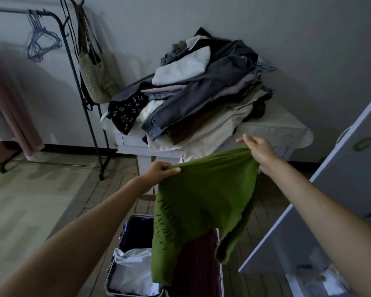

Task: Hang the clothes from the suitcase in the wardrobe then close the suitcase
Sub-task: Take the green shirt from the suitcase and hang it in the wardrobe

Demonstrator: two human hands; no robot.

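Both hands hold up a green cotton T-shirt with dark lettering (204, 202) in the centre of the frame, stretched between them by its upper edge. Left hand (159, 171), centre-left, has its grip closed on a bunched fold of the fabric, thumb & fingers pinching it. Right hand (258, 150), right of centre & a bit higher, grips the other end of the edge; a couple of its fingers stick out straight past the cloth. The shirt hangs down from that edge, lettering running sideways along its left side, lower hem draped in front of the suitcase.

Open hard-shell suitcase with metal rim (135, 262) lies on the wooden floor at bottom centre. Its left half has a dark lining & holds white crumpled fabric (131, 269); the maroon ribbed half (199, 266) is to the right, partly hidden by the shirt.

Behind the hands, upper centre, a white tabletop (276, 129) carries a big heap of mixed clothes (201, 91): grey, white, beige, brown, one black floral piece. Upper left: black metal clothes rail (73, 61) w/ a cluster of empty wire hangers (41, 42), a woven beige tote bag (94, 76) hung from its post, & pink garments (7, 103) at far left. A pale panel (341, 174) at right edge, possibly a wardrobe door.
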